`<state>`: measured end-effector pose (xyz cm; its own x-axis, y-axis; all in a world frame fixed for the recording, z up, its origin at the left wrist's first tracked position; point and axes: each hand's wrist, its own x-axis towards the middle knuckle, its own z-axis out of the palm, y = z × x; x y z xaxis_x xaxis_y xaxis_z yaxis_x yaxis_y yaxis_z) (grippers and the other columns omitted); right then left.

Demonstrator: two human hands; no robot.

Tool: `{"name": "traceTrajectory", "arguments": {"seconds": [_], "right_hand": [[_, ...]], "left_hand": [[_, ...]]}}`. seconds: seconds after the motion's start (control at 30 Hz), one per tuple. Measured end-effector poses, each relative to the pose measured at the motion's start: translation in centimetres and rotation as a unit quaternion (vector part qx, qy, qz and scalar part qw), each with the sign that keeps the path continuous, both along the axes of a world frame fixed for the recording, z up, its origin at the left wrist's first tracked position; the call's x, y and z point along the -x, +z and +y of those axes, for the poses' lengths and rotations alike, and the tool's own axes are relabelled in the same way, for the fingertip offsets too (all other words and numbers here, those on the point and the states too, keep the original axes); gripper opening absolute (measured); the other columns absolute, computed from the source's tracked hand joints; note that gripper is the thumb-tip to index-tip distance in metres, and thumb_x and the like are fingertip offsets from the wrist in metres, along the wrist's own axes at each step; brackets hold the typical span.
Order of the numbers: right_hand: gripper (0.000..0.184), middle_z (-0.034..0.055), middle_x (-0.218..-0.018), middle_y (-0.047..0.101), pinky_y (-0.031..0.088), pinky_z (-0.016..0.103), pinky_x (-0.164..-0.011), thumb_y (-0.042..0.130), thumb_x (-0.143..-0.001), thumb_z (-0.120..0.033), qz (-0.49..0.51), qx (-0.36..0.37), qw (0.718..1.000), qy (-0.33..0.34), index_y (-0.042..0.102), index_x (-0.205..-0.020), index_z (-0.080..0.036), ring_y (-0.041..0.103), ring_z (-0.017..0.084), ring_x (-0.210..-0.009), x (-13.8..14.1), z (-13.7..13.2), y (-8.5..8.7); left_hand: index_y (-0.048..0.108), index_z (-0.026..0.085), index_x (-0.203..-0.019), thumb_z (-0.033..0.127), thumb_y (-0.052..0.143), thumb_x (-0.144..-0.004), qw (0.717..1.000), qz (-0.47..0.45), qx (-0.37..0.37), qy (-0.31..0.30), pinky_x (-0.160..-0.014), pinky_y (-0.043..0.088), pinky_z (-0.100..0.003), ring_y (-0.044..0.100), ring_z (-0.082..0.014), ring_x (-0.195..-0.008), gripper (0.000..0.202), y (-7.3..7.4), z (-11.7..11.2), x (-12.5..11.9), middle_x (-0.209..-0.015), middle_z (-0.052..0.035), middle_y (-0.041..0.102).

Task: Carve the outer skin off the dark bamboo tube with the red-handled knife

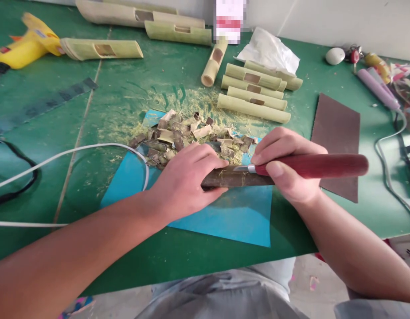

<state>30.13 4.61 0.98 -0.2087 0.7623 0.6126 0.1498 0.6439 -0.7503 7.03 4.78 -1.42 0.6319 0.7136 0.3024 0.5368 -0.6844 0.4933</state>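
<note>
My left hand (183,179) is closed around the left end of a dark brown bamboo piece (238,179), which lies sideways over a blue sheet (224,221). A carving knife with a thick red handle (324,166) is in my right hand (291,164). Its short metal blade touches the top of the bamboo, close to my left fingers, and thin shavings cling there. The fingers of my right hand also rest near the bamboo's right end. Just behind the bamboo lies a heap of cut bamboo chips (178,133), partly hidden by my left hand.
Several pale bamboo tubes with cut windows (254,104) lie at the back. A yellow glue gun (32,42) is at far left, and a white cable (91,148) runs beside my left arm. Brown sandpaper (337,141) and a purple tool (379,88) lie at right.
</note>
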Motion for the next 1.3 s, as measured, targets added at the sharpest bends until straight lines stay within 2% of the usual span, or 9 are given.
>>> {"name": "traceTrajectory", "arguments": {"seconds": [0.13, 0.4, 0.67, 1.13, 1.3], "right_hand": [[0.017, 0.0014, -0.080, 0.076, 0.060, 0.031, -0.068, 0.080, -0.089, -0.037, -0.045, 0.023, 0.997, 0.055, 0.077, -0.080, -0.023, 0.071, 0.015, -0.071, 0.17, 0.24, 0.59], [0.008, 0.0027, -0.083, 0.077, 0.062, 0.033, -0.073, 0.083, -0.085, -0.029, -0.057, 0.011, 0.994, 0.093, 0.077, -0.084, -0.023, 0.073, 0.016, -0.076, 0.33, 0.57, 0.39], [0.006, 0.0024, -0.084, 0.076, 0.063, 0.031, -0.072, 0.081, -0.085, -0.025, -0.063, 0.009, 0.994, 0.094, 0.076, -0.083, -0.023, 0.072, 0.015, -0.075, 0.37, 0.51, 0.41], [0.005, 0.0014, -0.084, 0.075, 0.061, 0.030, -0.071, 0.079, -0.085, -0.023, -0.072, 0.011, 0.993, 0.090, 0.074, -0.084, -0.023, 0.071, 0.014, -0.075, 0.37, 0.47, 0.58], [0.019, -0.0003, -0.073, 0.069, 0.055, 0.031, -0.061, 0.077, -0.087, -0.033, -0.076, 0.006, 0.995, 0.059, 0.068, -0.073, -0.025, 0.064, 0.014, -0.066, 0.78, 0.18, 0.93]], "left_hand": [[0.069, 0.015, -0.105, 0.027, 0.080, -0.084, 1.000, -0.005, -0.017, -0.010, -0.080, 0.054, -0.039, 0.068, -0.0260, -0.094, 0.027, 0.04, -0.07, -0.02, -0.098, -0.0090, 0.072], [0.066, 0.016, -0.101, 0.027, 0.079, -0.084, 0.999, -0.006, -0.033, -0.010, -0.079, 0.053, -0.038, 0.068, -0.0253, -0.091, 0.024, 0.05, -0.14, -0.13, -0.096, -0.0079, 0.071], [0.067, 0.015, -0.099, 0.028, 0.074, -0.089, 0.999, -0.014, -0.030, -0.008, -0.077, 0.051, -0.037, 0.067, -0.0248, -0.088, 0.018, 0.16, -0.10, -0.20, -0.091, -0.0078, 0.069], [0.068, 0.016, -0.101, 0.028, 0.075, -0.087, 1.000, -0.009, -0.019, -0.005, -0.078, 0.052, -0.038, 0.067, -0.0258, -0.091, 0.019, 0.18, -0.11, -0.26, -0.095, -0.0085, 0.070], [0.069, 0.019, -0.103, 0.033, 0.070, -0.090, 1.000, 0.011, 0.017, 0.003, -0.082, 0.053, -0.039, 0.066, -0.0248, -0.093, 0.018, 0.19, -0.05, -0.04, -0.094, -0.0068, 0.070]]}}
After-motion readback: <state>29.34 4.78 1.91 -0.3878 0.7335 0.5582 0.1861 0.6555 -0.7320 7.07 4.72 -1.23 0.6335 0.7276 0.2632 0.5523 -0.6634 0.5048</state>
